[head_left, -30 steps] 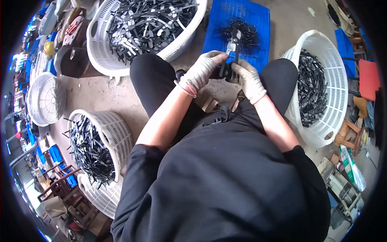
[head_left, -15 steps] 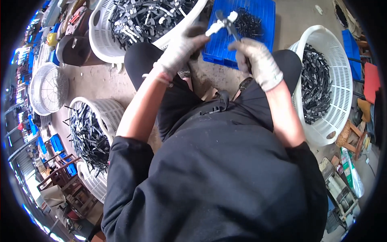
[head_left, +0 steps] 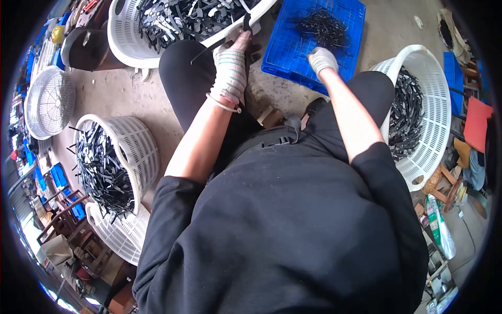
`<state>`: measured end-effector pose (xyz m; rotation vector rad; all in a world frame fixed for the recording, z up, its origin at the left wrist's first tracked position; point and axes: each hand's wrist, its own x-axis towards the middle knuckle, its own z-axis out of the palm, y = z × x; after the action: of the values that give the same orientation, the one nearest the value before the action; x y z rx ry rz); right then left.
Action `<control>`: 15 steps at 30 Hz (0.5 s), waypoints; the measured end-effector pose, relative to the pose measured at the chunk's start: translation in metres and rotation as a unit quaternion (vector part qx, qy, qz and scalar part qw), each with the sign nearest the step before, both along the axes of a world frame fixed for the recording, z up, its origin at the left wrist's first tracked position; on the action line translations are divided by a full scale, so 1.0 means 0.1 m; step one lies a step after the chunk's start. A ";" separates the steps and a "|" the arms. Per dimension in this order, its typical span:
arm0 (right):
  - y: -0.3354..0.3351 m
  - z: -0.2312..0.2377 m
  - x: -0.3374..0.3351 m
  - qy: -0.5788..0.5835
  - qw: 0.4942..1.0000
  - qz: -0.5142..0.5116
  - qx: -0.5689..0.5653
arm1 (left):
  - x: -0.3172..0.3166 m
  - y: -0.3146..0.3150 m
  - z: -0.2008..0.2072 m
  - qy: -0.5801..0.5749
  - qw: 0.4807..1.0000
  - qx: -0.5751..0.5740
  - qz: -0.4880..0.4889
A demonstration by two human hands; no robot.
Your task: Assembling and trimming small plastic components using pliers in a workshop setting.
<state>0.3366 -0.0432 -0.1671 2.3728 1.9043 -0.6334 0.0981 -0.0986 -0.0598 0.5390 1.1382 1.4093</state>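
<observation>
My left hand (head_left: 230,70), in a striped, soiled white glove, is closed at the near rim of the big white basket (head_left: 123,44). A black curved strip part (head_left: 247,22) stands up from its fingertips; a thin dark strip (head_left: 201,55) sticks out to its left, perhaps the same piece. My right hand (head_left: 322,60), also gloved, is closed over the near part of a blue plastic platform (head_left: 285,52). What it grips, if anything, is hidden under the glove. Just beyond that hand lies a pile of small thin black pieces (head_left: 324,26).
White baskets of black strip parts stand at my right (head_left: 439,110) and left (head_left: 141,141). Another white basket (head_left: 112,238) sits partly beneath the left one. A round white strainer-like basket (head_left: 49,102) and a dark brown container (head_left: 86,49) are farther left.
My hands have moved apart, left hand to the big basket's rim, right hand down over the blue platform. The white piece and grey plier-like tool between them are out of sight.
</observation>
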 end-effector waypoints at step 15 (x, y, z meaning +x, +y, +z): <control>0.01 -0.21 -0.03 0.002 0.998 0.051 -0.033 | -0.04 0.04 -0.18 -0.178 0.981 -0.050 -0.051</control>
<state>0.3333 -0.0423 -0.1879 2.2214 1.9586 -0.6839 0.0944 -0.0941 -0.0776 0.2539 0.8746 1.2899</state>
